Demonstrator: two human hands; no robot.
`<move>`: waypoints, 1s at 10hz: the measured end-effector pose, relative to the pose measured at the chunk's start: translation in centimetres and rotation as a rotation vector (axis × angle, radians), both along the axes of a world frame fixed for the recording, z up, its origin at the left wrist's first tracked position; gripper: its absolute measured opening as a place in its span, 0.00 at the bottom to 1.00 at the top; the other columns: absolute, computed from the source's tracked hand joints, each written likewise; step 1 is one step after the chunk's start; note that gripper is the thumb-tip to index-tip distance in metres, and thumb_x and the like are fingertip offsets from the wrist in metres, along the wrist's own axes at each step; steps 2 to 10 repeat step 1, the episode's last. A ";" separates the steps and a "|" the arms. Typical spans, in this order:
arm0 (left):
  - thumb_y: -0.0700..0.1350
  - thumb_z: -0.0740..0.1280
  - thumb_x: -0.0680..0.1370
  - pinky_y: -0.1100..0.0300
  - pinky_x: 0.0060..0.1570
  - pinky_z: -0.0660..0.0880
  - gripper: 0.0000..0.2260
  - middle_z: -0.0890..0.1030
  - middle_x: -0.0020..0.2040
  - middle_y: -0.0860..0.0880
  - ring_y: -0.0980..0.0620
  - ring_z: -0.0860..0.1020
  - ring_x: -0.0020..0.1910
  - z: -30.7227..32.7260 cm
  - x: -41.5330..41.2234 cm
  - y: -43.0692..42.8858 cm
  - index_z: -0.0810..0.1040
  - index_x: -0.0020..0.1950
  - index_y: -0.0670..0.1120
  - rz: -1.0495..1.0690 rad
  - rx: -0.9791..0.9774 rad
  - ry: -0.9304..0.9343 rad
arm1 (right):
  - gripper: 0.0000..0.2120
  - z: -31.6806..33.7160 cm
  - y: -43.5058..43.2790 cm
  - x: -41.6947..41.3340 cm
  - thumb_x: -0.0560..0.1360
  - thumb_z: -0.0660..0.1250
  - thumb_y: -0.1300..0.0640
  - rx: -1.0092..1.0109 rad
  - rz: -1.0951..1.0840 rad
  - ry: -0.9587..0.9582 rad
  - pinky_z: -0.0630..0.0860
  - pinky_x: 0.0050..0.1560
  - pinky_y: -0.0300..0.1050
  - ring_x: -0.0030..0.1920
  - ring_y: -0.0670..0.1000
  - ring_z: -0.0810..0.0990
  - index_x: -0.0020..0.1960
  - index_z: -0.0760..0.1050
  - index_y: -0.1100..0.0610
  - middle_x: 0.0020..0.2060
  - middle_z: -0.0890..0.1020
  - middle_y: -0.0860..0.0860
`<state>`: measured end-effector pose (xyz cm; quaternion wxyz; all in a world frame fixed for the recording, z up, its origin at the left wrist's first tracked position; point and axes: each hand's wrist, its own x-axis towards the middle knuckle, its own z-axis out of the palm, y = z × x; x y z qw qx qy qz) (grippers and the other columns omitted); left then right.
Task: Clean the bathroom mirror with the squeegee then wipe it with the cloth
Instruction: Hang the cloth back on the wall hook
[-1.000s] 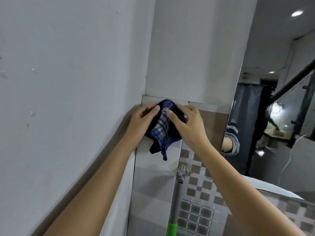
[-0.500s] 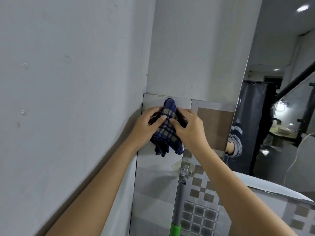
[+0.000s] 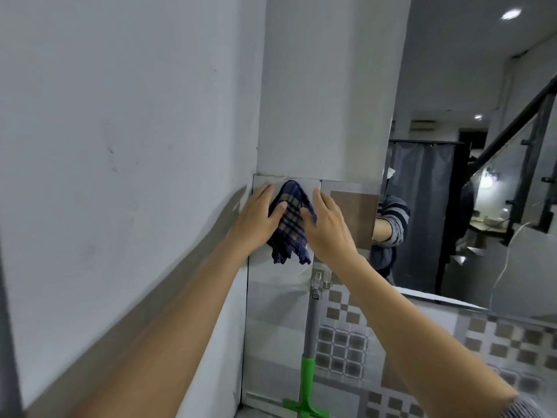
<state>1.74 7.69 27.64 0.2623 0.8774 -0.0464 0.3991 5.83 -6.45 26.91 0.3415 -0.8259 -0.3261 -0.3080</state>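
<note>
1. While both hands were raised to the tiled wall, the left hand [image 3: 256,218] and the right hand [image 3: 327,226] lay flat and open-fingered on either side of the cloth [image 3: 291,221], touching its edges rather than clamped on it; the two hands stood apart, with the cloth between them.
2. That cloth, dark blue with a tan check, hung bunched against the top of the tiles, just under the white plaster; what held it there could not be made out, as its upper fold hid any hook.
3. Below it the squeegee [image 3: 309,357] hung upright from a small clear hook [image 3: 316,280], grey shaft above, green handle and crossbar at the bottom; neither hand touched it.
4. To the right, well apart from the hands, the mirror [image 3: 470,206] reflected a striped sleeve and the room behind; its glass showed no streaks that could be told at this size.
5. Judged from this, the squeegee stage was either finished or not begun, and the hung tool alone could not settle which; the cloth was at the wall, not on the glass, so no wiping was in hand.
</note>
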 end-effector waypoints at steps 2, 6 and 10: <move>0.52 0.51 0.81 0.59 0.71 0.44 0.26 0.47 0.77 0.48 0.53 0.45 0.75 0.3 -1.5 -0.7 0.47 0.75 0.44 0.047 0.113 0.009 | 0.27 0.3 -1.6 -1.9 0.81 0.48 0.50 -0.070 -0.055 -0.048 0.48 0.74 0.46 0.76 0.52 0.48 0.75 0.46 0.60 0.76 0.52 0.55; 0.52 0.51 0.81 0.59 0.71 0.44 0.26 0.47 0.77 0.48 0.53 0.45 0.75 0.3 -1.5 -0.7 0.47 0.75 0.44 0.047 0.113 0.009 | 0.27 0.3 -1.6 -1.9 0.81 0.48 0.50 -0.070 -0.055 -0.048 0.48 0.74 0.46 0.76 0.52 0.48 0.75 0.46 0.60 0.76 0.52 0.55; 0.52 0.51 0.81 0.59 0.71 0.44 0.26 0.47 0.77 0.48 0.53 0.45 0.75 0.3 -1.5 -0.7 0.47 0.75 0.44 0.047 0.113 0.009 | 0.27 0.3 -1.6 -1.9 0.81 0.48 0.50 -0.070 -0.055 -0.048 0.48 0.74 0.46 0.76 0.52 0.48 0.75 0.46 0.60 0.76 0.52 0.55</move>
